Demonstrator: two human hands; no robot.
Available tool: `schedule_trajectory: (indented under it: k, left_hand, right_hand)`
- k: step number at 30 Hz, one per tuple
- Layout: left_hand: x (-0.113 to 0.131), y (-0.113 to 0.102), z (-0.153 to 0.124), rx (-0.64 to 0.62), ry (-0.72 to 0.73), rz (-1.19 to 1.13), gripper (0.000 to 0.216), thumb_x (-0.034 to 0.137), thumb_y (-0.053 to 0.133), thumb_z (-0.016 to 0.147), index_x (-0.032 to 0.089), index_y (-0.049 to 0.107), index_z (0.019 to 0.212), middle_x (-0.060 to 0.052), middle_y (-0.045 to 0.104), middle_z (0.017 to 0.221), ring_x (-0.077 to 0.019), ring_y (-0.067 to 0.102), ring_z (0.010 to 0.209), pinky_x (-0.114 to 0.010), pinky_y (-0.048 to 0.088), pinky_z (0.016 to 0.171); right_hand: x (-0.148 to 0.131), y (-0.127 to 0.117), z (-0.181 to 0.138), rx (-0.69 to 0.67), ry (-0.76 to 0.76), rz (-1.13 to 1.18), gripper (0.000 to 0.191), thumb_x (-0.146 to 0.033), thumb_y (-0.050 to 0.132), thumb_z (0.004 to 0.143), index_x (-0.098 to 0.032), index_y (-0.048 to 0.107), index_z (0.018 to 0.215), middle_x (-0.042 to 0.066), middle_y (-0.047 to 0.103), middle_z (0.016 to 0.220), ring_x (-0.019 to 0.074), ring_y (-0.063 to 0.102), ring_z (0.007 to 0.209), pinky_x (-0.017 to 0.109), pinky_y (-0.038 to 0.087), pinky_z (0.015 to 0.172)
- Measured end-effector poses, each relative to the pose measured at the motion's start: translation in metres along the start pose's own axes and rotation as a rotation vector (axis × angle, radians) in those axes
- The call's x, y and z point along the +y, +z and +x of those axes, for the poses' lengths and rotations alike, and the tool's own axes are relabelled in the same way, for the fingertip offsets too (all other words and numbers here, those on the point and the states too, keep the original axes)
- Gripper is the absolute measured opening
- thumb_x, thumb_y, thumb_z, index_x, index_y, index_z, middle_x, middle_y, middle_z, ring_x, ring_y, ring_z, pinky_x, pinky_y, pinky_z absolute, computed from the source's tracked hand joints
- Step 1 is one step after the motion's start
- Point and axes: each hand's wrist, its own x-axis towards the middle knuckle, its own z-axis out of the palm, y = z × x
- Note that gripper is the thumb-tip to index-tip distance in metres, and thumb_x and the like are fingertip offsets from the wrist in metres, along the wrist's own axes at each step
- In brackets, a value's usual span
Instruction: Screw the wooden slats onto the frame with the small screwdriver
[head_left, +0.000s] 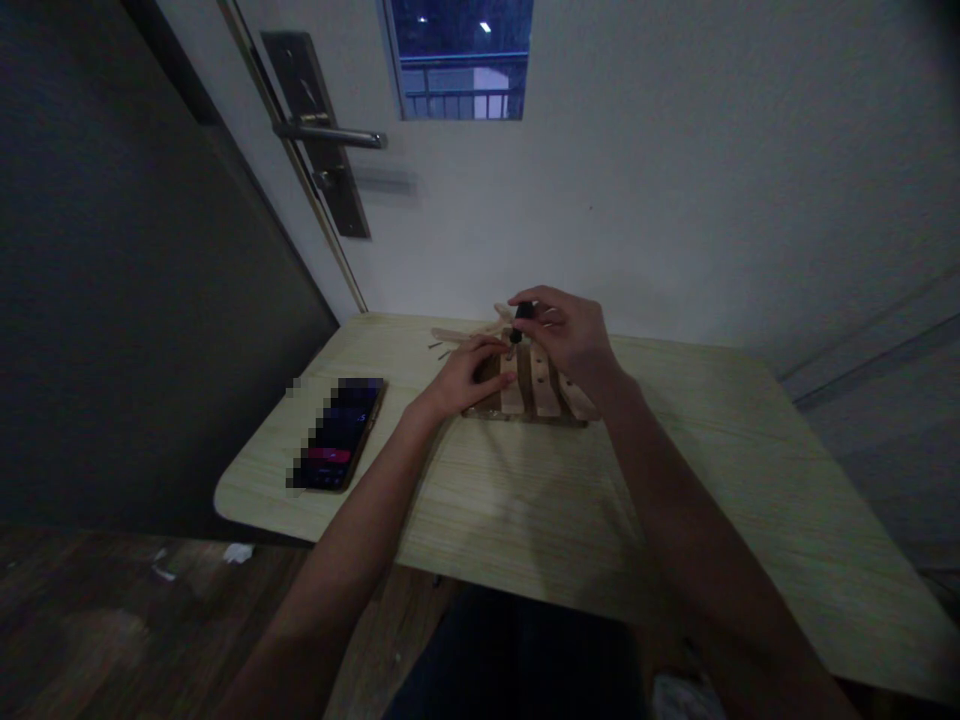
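Observation:
A small wooden assembly of slats (534,395) lies on the pale wooden table (675,500) near its far edge. My left hand (469,375) rests on the assembly's left side, fingers curled and pressing on a slat. My right hand (562,335) hovers above the slats, fingers pinched round a small black tool (521,318) that points down at the wood. Loose wooden sticks (461,335) lie just behind the assembly, with a couple of thin dark pieces beside them.
A phone (341,432) with a lit screen lies on the table's left part. A door with a metal handle (330,133) stands at the back left. A white wall with a small window (461,60) rises behind the table. Dark wooden floor lies at lower left.

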Motion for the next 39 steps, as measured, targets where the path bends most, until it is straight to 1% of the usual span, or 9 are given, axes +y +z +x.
schedule_trajectory:
  k: [3, 6, 11, 15, 18, 22, 28, 35, 39]
  left_hand:
    - [0.000, 0.000, 0.000, 0.008, -0.008, 0.004, 0.045, 0.052, 0.066, 0.092, 0.018, 0.068, 0.120, -0.014, 0.065, 0.126, -0.0297, 0.063, 0.120, -0.049, 0.050, 0.107]
    - [0.000, 0.000, 0.001, 0.001, -0.013, 0.003, 0.044, 0.052, 0.066, 0.092, 0.019, 0.068, 0.120, -0.014, 0.065, 0.126, -0.0300, 0.063, 0.120, -0.050, 0.050, 0.107]
    - [-0.002, 0.000, 0.002, -0.006, -0.001, 0.012, 0.042, 0.052, 0.066, 0.092, 0.020, 0.069, 0.119, -0.014, 0.066, 0.127, -0.0297, 0.063, 0.120, -0.051, 0.049, 0.107]
    - [-0.003, 0.000, 0.001, 0.005, 0.016, 0.006, 0.043, 0.053, 0.066, 0.092, 0.019, 0.068, 0.119, -0.014, 0.066, 0.127, -0.0287, 0.063, 0.121, -0.051, 0.050, 0.108]
    - [-0.003, 0.000, 0.001, -0.002, 0.017, 0.016, 0.044, 0.053, 0.066, 0.093, 0.019, 0.068, 0.119, -0.014, 0.065, 0.127, -0.0286, 0.063, 0.121, -0.050, 0.050, 0.107]
    - [-0.005, 0.001, 0.000, 0.010, 0.031, 0.020, 0.044, 0.053, 0.066, 0.093, 0.018, 0.068, 0.119, -0.014, 0.065, 0.126, -0.0287, 0.064, 0.119, -0.050, 0.051, 0.106]
    - [-0.005, 0.002, 0.000, 0.020, 0.024, 0.022, 0.042, 0.051, 0.067, 0.092, 0.019, 0.068, 0.118, -0.013, 0.066, 0.125, -0.0283, 0.064, 0.119, -0.049, 0.051, 0.106]
    - [0.000, 0.000, 0.000, -0.007, -0.012, 0.024, 0.040, 0.046, 0.067, 0.092, 0.018, 0.068, 0.120, -0.014, 0.065, 0.128, -0.0292, 0.063, 0.121, -0.050, 0.050, 0.108]
    - [-0.001, 0.000, 0.000, -0.004, 0.000, 0.017, 0.041, 0.047, 0.067, 0.092, 0.017, 0.068, 0.120, -0.015, 0.065, 0.128, -0.0297, 0.063, 0.121, -0.051, 0.049, 0.108]
  right_hand:
    - [0.001, 0.001, 0.001, 0.025, 0.014, -0.008, 0.031, -0.050, 0.078, 0.079, -0.021, 0.073, 0.089, 0.000, 0.069, 0.073, 0.0142, 0.064, 0.064, 0.029, 0.058, 0.066]
    - [0.001, 0.001, 0.001, 0.033, -0.013, 0.020, 0.036, -0.056, 0.073, 0.083, -0.021, 0.071, 0.090, 0.004, 0.072, 0.090, 0.0168, 0.069, 0.077, 0.032, 0.061, 0.070]
    - [0.005, -0.002, -0.001, -0.073, -0.138, -0.030, 0.037, -0.049, 0.051, 0.100, -0.024, 0.069, 0.120, 0.010, 0.074, 0.118, 0.0216, 0.070, 0.106, 0.040, 0.060, 0.091]
    - [0.008, -0.003, -0.002, -0.097, -0.157, -0.058, 0.041, -0.048, 0.044, 0.103, -0.024, 0.067, 0.125, 0.012, 0.072, 0.126, 0.0228, 0.068, 0.114, 0.041, 0.058, 0.096]
    - [0.006, -0.002, -0.002, -0.081, -0.129, -0.024, 0.036, -0.044, 0.049, 0.101, -0.022, 0.068, 0.123, 0.010, 0.075, 0.115, 0.0216, 0.071, 0.102, 0.039, 0.058, 0.091]
    - [-0.001, 0.000, 0.000, -0.059, -0.052, 0.008, 0.023, -0.041, 0.065, 0.092, -0.021, 0.072, 0.100, 0.004, 0.075, 0.093, 0.0175, 0.070, 0.081, 0.032, 0.058, 0.076]
    - [-0.004, 0.002, 0.002, -0.034, 0.005, -0.002, 0.033, -0.054, 0.075, 0.082, -0.021, 0.067, 0.082, -0.001, 0.067, 0.071, 0.0147, 0.064, 0.066, 0.029, 0.055, 0.065]
    - [0.003, -0.002, -0.002, -0.077, -0.087, 0.001, 0.030, -0.039, 0.054, 0.098, -0.022, 0.068, 0.117, 0.010, 0.073, 0.117, 0.0204, 0.068, 0.104, 0.038, 0.058, 0.090]
    - [-0.001, -0.002, -0.003, -0.124, -0.044, 0.067, 0.033, -0.038, 0.051, 0.099, -0.021, 0.068, 0.121, 0.010, 0.073, 0.117, 0.0196, 0.070, 0.105, 0.036, 0.060, 0.087]
